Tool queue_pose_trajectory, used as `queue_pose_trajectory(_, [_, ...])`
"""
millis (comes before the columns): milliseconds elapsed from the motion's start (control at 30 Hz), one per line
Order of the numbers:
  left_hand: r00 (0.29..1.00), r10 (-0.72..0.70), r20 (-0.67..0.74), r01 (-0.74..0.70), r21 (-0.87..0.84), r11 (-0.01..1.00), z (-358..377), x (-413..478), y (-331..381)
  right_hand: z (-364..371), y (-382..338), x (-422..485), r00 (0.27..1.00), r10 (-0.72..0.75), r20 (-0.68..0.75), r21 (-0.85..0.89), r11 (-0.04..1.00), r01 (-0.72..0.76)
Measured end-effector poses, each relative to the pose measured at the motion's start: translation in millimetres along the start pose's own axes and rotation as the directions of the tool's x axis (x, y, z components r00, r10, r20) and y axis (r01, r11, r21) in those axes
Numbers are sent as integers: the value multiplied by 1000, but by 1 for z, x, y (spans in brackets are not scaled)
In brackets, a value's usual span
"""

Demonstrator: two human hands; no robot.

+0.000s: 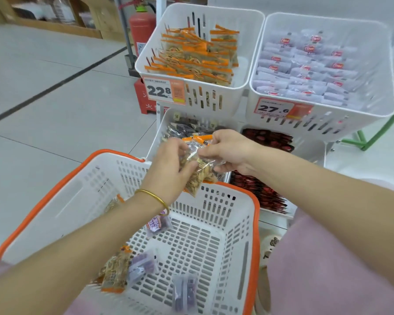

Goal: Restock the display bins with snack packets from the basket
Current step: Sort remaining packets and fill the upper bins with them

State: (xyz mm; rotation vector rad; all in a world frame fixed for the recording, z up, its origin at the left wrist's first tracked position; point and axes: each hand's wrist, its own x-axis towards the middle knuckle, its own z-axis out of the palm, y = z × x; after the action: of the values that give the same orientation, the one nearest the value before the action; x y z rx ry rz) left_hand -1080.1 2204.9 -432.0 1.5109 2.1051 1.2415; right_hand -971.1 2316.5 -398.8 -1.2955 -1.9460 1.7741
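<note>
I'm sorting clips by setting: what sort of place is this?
Probably a shop's snack aisle: white display bins full of packets, price tags reading 22.8 and 27.6 on their fronts, and an orange-rimmed shopping basket.

Pale tiled floor (32, 53) with a dark stripe (62, 84), a red fire extinguisher (142, 30), perhaps wooden shelving (55, 14) behind.

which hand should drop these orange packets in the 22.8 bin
Probably the right hand: it pinches the orange-topped packets at their top edge, nearest the orange-packet bin. The left hand grips lower, over the basket, handy for fetching more.
</note>
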Motion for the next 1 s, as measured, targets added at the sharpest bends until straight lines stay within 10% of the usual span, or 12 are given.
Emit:
queue_pose_trajectory(433, [988,12,156,-32,125,992,-14,-2,-6,14,-9,7,988,149,49,263,952,-157])
queue_pose_trajectory(533, [978,-160,131,168,-47,985,-20,2,-1,10,-14,4,993,117,-5,251,961,-112])
queue_pose_trajectory(633, [824,-529,204,550,-513,659,-30,13,-1,4,-20,0,997,52,-58,168,985,-42])
queue_pose_trajectory(733, [710,-601,368,625,-722,297,-38,18,-4,1,-21,-3,998,7,-56,128,992,0])
queue_pose_trajectory(1000, [763,-505,404,598,-738,313,-33,18,-9,2,-23,-6,998,-60,-35,137,988,64])
